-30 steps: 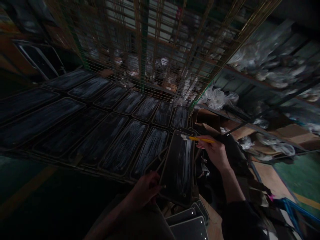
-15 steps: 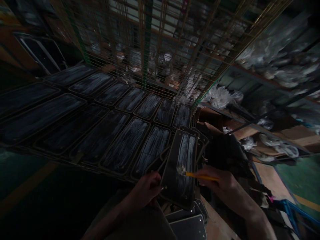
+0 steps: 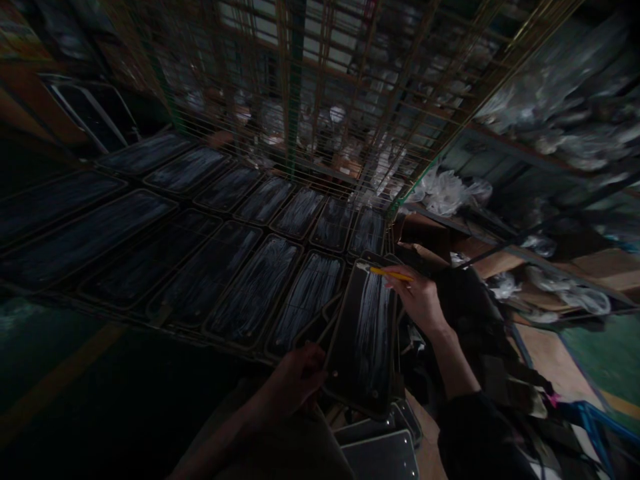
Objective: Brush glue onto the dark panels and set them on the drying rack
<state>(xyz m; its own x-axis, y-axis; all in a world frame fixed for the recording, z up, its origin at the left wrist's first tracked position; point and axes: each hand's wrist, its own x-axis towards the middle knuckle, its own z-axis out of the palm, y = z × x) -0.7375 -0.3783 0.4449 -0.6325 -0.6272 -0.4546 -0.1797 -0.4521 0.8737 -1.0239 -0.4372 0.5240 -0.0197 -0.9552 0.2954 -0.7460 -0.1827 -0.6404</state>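
My right hand [image 3: 417, 297] is closed around the yellow handle of a paintbrush [image 3: 393, 273]. Its bristles touch the far end of a dark rectangular panel [image 3: 347, 347] with rounded corners and small studs. Whitish streaks run lengthwise over that panel, mostly on its right half. At the panel's near left edge my left hand [image 3: 303, 373] is closed, fingers curled against the rim; the grip is partly hidden in shadow. Beneath lie more dark panels [image 3: 380, 457], one partly covering another.
Streaked panels [image 3: 255, 287] lie in two rows on a rack to the left. A wire mesh wall [image 3: 295, 87] rises behind. On the right, shelves hold clear plastic bags [image 3: 445, 190] and cardboard [image 3: 595, 273]. A blue metal frame [image 3: 595, 427] stands at lower right.
My right hand has moved the brush from the panel's middle to its far end. The streaks now reach further along the panel. My left hand stays at the same edge.
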